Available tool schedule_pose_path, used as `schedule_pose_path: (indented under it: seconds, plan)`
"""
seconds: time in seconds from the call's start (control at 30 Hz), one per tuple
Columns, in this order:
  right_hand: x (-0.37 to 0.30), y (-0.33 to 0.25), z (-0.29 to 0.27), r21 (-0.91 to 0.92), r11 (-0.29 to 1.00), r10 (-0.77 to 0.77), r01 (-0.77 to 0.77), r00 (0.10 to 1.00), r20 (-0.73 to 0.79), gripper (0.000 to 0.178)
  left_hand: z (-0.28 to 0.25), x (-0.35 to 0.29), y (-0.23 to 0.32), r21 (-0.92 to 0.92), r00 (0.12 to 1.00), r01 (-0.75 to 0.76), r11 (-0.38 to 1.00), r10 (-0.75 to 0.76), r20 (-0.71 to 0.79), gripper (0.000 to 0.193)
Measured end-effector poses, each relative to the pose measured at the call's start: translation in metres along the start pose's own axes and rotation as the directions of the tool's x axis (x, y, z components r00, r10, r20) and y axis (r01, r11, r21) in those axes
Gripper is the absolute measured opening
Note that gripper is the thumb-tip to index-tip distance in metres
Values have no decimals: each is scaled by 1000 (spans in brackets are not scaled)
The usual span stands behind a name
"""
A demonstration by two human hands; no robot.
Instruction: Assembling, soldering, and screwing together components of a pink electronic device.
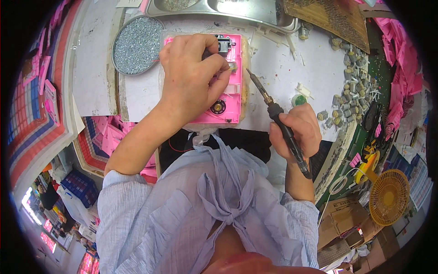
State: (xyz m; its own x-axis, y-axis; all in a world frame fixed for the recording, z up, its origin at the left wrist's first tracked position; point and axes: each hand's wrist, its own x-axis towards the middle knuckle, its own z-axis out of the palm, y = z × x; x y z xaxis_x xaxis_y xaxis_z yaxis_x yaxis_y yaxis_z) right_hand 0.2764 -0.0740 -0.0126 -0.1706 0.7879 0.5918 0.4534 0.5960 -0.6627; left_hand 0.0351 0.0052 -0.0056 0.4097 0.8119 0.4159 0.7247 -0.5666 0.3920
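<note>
On the table in front of me lies a pink plastic casing (pixel 235 104) with small parts fitted in it. One is a black and silver part (pixel 224 44) near its far edge, another a round dark part (pixel 218 107) near its front edge. My left hand (pixel 189 68) reaches over the casing, fingers bent and thumb and fingertips brought together beside a small metal part (pixel 233 67). What they pinch is hidden. To the right, my right hand (pixel 299 132) grips a soldering iron (pixel 285 130) by its black handle. Its dark tip points up and left, just off the casing's right edge.
A round tin of small silver screws (pixel 137 45) stands left of the casing. Beyond it sits a metal tray (pixel 196 13). Several small grey motors (pixel 349 86) lie at the right, near a brown board (pixel 328 20). A small green-topped piece (pixel 299 99) is near my right hand.
</note>
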Motion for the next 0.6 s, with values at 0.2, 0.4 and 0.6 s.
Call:
schedule_pose_path:
  seconds: [0.2,0.4,0.6]
  plan:
    - [2,-3,-8,-7,1000,19,-19,1000,16,33,-3,-1,2,8,1000,6,1000,-6,18,16]
    - [8,1,-8,-1,1000,0,0,1000,2,36,-3,0,4,15,1000,4,1000,-4,17,14]
    - [9,7,4,45,999,2,-3,1000,21,34,-1,6,8,69,998,29,997,-33,52,12]
